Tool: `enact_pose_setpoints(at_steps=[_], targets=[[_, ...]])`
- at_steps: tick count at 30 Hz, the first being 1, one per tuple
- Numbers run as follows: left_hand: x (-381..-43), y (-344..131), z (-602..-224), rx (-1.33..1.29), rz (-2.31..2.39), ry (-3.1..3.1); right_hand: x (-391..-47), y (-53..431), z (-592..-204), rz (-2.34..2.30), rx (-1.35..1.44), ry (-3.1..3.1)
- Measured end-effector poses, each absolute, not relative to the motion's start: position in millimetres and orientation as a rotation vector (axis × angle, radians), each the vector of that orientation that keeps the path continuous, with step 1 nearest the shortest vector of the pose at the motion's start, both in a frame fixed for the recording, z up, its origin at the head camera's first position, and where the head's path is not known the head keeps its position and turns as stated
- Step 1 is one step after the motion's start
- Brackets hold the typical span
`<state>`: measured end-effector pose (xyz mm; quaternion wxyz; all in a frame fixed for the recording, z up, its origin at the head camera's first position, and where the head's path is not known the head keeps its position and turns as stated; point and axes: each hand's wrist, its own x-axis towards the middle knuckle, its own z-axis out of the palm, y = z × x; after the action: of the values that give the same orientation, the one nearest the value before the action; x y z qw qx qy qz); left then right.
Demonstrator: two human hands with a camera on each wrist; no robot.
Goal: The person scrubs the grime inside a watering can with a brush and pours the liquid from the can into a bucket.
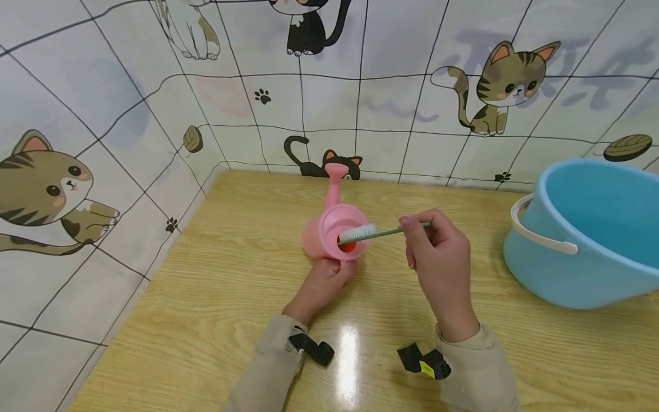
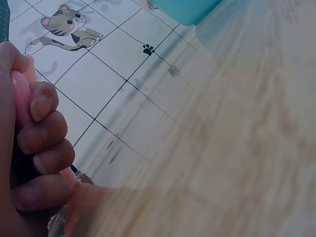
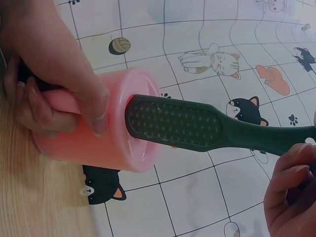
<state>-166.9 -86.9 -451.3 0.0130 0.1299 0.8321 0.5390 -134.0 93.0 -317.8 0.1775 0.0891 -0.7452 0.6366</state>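
A pink watering can [image 1: 313,239] stands on the table, its spout pointing toward the back wall. My left hand [image 1: 320,286] grips the can's handle; the left wrist view shows its fingers curled round the pink handle [image 2: 20,96]. Between the fingers and thumb of my right hand [image 1: 443,260] is the handle of a green brush [image 3: 173,124] with white bristles [image 1: 358,232]. The brush head's tip reaches into the can's open mouth, bristles up in the head view. Something orange-red [image 1: 349,247] shows inside the can; its kind cannot be made out.
A light blue bucket [image 1: 571,269] with a white handle [image 1: 540,237] stands to the right of my right hand. Behind and to the left, cat-printed wall covering [image 1: 391,109] borders the wooden table [image 1: 216,297].
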Motion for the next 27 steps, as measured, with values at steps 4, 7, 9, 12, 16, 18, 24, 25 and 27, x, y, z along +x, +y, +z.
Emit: enact_pose_setpoints(at_steps=[4,7,9,12,16,18,24,25,27], targets=[[-173.1,-89.4,-466.9,0.428,1.704,2.588,-133.7,91.4,-321.3,1.720,0.235,-2.145],[-173.8,-89.3,-469.0,0.450,1.721,2.588,-137.2,92.9,-329.0,1.649,0.231,-2.165],[-174.0,-89.2,-469.6,0.464,1.735,2.583,-139.0,93.3,-332.6,1.594,0.244,-2.174],[-173.8,-89.1,-469.7,0.472,1.747,2.569,-140.1,92.2,-335.8,1.493,0.284,-2.171],[-173.0,-89.3,-468.5,0.465,1.715,2.585,-140.0,90.1,-337.0,1.326,0.334,-2.156],[-172.9,-89.5,-468.3,0.462,1.694,2.596,-139.6,89.2,-336.6,1.252,0.348,-2.151],[-173.0,-89.6,-468.1,0.470,1.708,2.572,-137.6,85.4,-335.2,1.162,0.381,-2.143],[-173.1,-89.5,-467.9,0.470,1.708,2.574,-137.2,84.7,-335.2,1.152,0.384,-2.143],[-173.4,-89.0,-467.6,0.476,1.704,2.581,-136.6,83.3,-335.5,1.125,0.391,-2.144]])
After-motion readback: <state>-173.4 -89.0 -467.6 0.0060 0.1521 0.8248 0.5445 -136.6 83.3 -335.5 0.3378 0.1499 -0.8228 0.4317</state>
